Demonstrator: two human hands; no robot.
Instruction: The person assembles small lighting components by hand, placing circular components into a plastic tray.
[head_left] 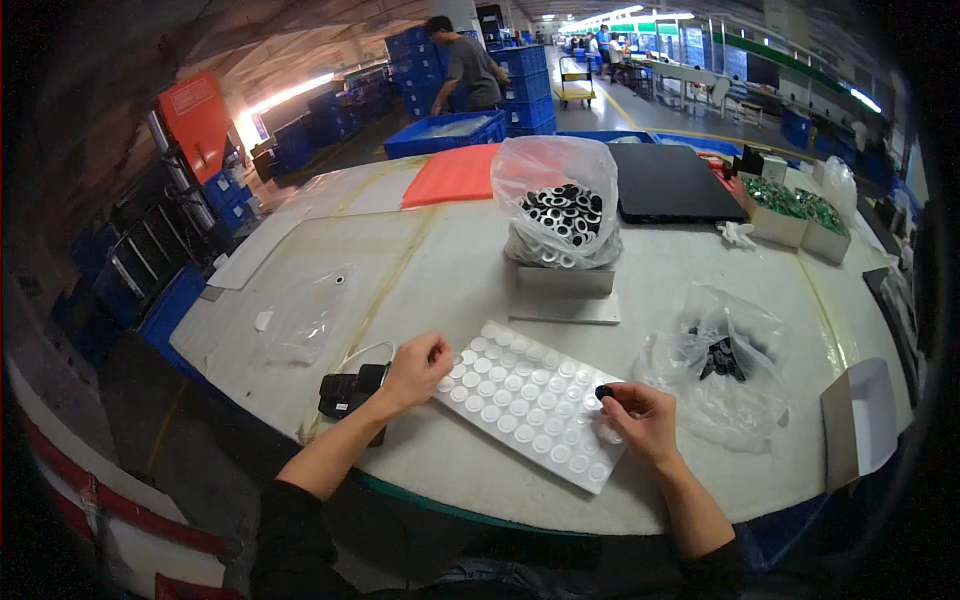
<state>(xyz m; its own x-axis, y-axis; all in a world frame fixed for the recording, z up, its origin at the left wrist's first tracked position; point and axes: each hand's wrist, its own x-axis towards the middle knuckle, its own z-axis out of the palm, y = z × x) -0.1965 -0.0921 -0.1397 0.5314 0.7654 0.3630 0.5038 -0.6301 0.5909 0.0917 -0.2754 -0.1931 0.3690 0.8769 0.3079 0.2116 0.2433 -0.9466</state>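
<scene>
A white rectangular tray (545, 459) with rows of round white discs lies slantwise on the table before me. Above its right end, my right hand (645, 418) pinches a small black round cap (604, 392) between thumb and fingertips. Beside the tray's left end, my left hand (418, 370) is closed, its fingertips pressed together; what they hold, if anything, is hidden. Behind the tray, a clear bag (555, 165) full of black-and-white rings (563, 212) rests on a metal stand (565, 282). To the right, an opened plastic bag (755, 400) holds black parts (722, 358).
A black device (345, 393) with a cable sits by my left forearm. A flat plastic bag (300, 325) lies farther left. Red sheet (450, 174), black panel (672, 180) and boxes of green circuit boards (775, 198) stand behind. An open white box (858, 425) is at right. A person (475, 75) bends over blue crates.
</scene>
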